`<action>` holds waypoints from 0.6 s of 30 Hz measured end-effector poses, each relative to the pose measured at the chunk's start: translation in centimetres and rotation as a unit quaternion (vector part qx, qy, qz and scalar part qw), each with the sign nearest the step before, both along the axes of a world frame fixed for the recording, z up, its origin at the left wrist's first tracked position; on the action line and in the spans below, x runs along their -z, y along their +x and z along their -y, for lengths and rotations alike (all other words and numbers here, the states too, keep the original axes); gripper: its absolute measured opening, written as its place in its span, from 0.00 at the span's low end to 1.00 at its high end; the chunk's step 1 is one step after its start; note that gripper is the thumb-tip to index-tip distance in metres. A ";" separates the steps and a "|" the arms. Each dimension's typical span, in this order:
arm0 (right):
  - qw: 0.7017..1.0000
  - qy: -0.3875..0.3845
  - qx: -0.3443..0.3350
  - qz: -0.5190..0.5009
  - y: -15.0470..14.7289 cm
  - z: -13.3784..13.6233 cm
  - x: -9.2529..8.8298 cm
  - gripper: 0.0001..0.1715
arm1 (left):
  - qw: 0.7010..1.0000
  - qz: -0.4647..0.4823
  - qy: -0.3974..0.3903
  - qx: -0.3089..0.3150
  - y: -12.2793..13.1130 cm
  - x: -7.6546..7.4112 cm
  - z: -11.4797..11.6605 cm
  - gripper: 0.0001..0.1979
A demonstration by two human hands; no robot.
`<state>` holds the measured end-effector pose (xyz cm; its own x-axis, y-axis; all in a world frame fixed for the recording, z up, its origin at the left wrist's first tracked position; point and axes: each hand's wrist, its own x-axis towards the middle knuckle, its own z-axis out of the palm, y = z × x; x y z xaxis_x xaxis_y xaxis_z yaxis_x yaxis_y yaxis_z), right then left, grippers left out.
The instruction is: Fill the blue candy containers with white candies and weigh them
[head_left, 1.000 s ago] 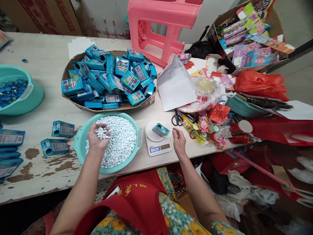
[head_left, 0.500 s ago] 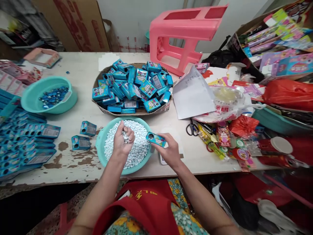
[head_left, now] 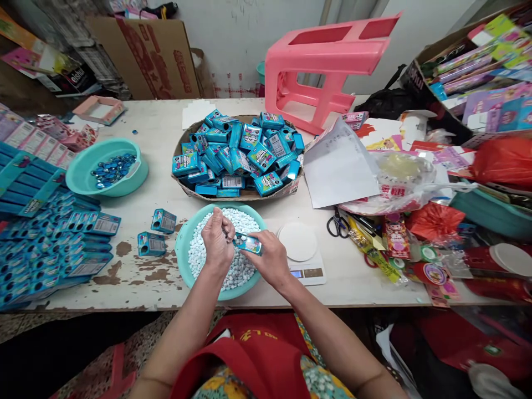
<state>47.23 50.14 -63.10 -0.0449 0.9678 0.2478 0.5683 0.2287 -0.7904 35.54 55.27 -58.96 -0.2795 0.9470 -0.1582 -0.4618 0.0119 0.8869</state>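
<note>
Grips blue tin [head_left: 251, 244] in right hand [head_left: 271, 257] over basin [head_left: 181, 252] of white candies [head_left: 236, 273]; clenches left hand [head_left: 218, 239] round some at tin's opening.

Your left forearm [head_left: 183, 327] slants up from the bottom edge, left of centre, to your left hand [head_left: 218, 244], a little below and left of the frame's middle, fingers curled in, thumb uppermost. Your right forearm [head_left: 332, 330] angles up from the lower right to your right hand [head_left: 269, 257], near the left one, thumb and fingers pinched, pointing leftward
</note>
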 end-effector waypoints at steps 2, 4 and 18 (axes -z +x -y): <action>1.000 -0.006 -0.004 -0.011 0.1 -0.1 0.2 0.20 | 1.000 0.001 -0.008 0.018 -0.1 0.0 -0.3 0.22; 0.999 -0.011 -0.008 -0.032 0.4 -0.2 0.1 0.20 | 1.000 -0.008 -0.014 0.017 -0.6 0.4 -0.6 0.23; 0.969 -0.044 0.210 -0.125 10.8 0.9 5.0 0.20 | 0.843 -0.536 0.017 0.049 -4.9 5.0 -8.7 0.23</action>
